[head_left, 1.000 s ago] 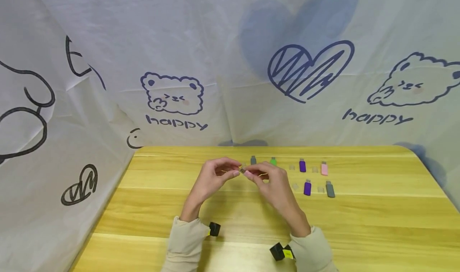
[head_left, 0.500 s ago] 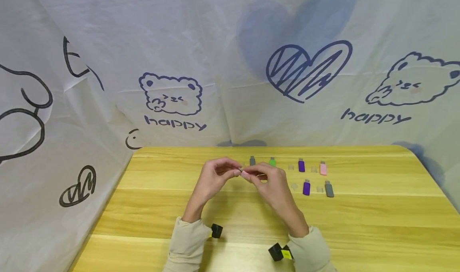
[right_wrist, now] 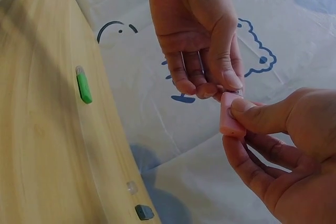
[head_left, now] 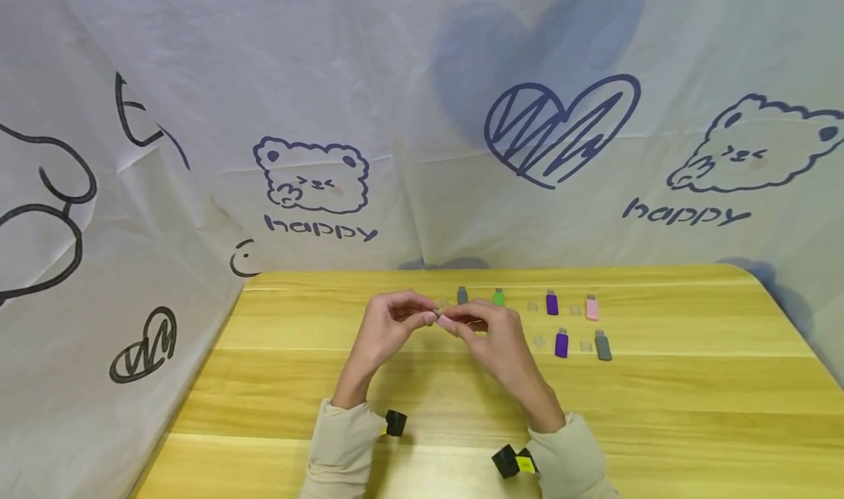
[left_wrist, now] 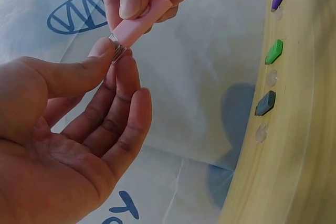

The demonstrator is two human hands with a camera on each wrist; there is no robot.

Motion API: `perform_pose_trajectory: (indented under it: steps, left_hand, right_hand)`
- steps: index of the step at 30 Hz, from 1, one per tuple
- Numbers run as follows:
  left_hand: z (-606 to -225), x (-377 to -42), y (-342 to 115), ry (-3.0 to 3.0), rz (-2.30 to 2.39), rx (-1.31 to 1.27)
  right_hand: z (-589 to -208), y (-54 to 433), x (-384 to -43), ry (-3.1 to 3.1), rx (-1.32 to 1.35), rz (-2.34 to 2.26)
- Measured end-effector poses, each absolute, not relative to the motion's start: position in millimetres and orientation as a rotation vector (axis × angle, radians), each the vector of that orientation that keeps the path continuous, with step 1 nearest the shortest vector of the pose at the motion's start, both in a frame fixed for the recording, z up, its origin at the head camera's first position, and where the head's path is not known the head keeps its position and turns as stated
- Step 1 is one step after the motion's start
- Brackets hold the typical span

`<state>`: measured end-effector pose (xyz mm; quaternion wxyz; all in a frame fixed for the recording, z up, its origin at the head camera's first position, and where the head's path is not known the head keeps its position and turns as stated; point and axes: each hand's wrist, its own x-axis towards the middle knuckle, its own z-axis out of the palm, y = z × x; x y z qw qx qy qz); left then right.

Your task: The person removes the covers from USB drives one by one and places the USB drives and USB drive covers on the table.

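Note:
My right hand pinches a pink USB flash drive by its body between thumb and fingers. At the drive's metal end, my left hand pinches a clear plastic cap with thumb and index finger. The cap surrounds the metal plug, which shows through it in the left wrist view. Both hands are raised over the table, fingertips meeting at the drive. In the head view the fingers hide most of the pink drive. The left hand's other fingers are loosely bent.
On the wooden table lie more USB drives: grey, green, purple, pink, with several clear caps beside them. The right wrist view shows a green drive on the table. Patterned cloth hangs behind.
The fingertips have drawn closer together; metal that showed between them a second ago is now mostly covered. Both hands sit slightly further left in view. The drives on the table stay put.

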<state>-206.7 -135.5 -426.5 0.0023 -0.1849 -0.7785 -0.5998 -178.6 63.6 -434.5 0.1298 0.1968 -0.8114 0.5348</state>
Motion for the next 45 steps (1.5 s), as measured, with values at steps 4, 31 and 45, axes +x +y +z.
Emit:
perform_pose_trajectory:
  steps: [4, 31, 45]
  left_hand:
    - [-424, -206, -144, -2.438, -1.826, -0.520]
    - [-424, -211, -165, -2.473, -1.771, -0.392]
    - [-428, -212, -159, -2.538, -1.734, -0.453]
  right_hand:
    - [-437, 66, -179, -2.395, 0.544, 1.511]
    - [-469, 103, -201, -2.651, -0.027, 1.405]
    - [-491, 98, -202, -2.705, -0.092, 1.132]
